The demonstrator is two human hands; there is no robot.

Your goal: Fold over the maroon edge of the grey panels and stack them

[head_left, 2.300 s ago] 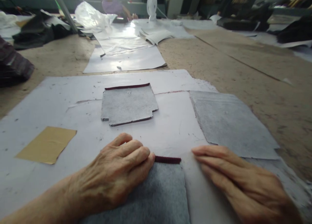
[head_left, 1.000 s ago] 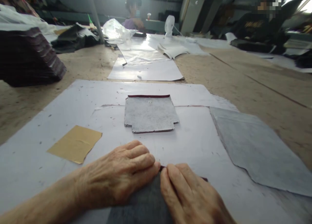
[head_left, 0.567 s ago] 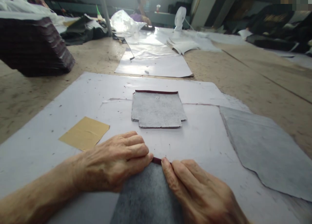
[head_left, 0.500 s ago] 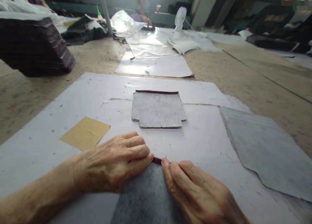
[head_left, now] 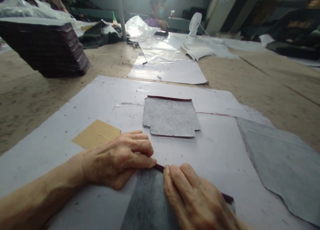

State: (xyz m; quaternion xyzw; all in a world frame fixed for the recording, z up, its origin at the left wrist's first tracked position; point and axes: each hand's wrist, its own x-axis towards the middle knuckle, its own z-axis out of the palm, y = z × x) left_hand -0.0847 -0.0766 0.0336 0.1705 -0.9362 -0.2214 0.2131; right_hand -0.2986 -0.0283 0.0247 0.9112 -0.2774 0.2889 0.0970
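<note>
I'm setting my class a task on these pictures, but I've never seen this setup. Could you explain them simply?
There's no machine: these are a person's bare hands, seen by one head-worn camera looking forward and down. The left hand and right hand have fingertips at the dark red edge of a grey piece; whether they pinch or press is unclear. Beneath is white paper. Beyond the hands lies a notched grey piece, with a tan sheet leftward and larger grey material rightward.

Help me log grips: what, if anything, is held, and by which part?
Left hand and right hand touch the gray piece at its dark red edge; pinched or pressed, I can't tell.
</note>
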